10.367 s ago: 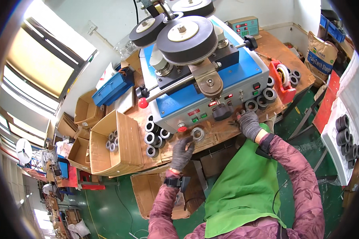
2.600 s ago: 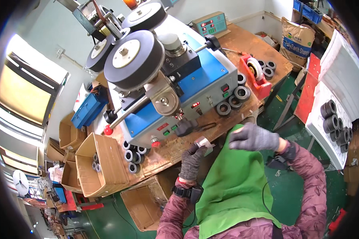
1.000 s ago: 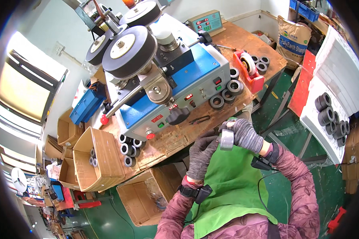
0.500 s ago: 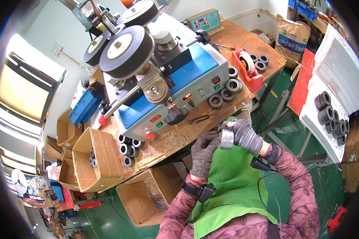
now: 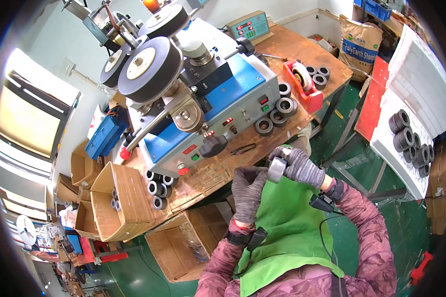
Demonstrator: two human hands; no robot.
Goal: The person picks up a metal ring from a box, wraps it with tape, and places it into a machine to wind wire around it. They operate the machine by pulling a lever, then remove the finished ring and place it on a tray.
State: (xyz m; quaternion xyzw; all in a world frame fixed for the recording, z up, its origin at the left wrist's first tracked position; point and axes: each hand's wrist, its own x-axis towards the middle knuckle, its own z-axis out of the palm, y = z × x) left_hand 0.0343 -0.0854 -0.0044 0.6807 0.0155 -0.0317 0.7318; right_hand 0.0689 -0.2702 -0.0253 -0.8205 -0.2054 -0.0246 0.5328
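A grey metal ring (image 5: 276, 171) is held up in front of the green apron, between my two gloved hands. My right hand (image 5: 302, 168) is closed on its right side, the fingers curled about it. From the other side, my left hand (image 5: 249, 192) presses its bunched fingertips to the ring's left edge; those tips are partly hidden. Above the hands, a pair of dark pliers or snips (image 5: 244, 148) lies at the bench edge. Similar dark rings (image 5: 264, 126) stand in a group beside the machine.
A blue-and-grey machine (image 5: 208, 114) with large black wheels (image 5: 151, 68) fills the wooden bench (image 5: 203, 183). A red tape dispenser (image 5: 302, 86) stands to its right. More rings (image 5: 156, 189) lie left, near cardboard boxes (image 5: 126, 203). White foam (image 5: 399, 153) at right bears several rings.
The ring has tilted and shifted slightly left between my hands. My left hand has moved a little left, its fingers now more upright. The view has shifted slightly.
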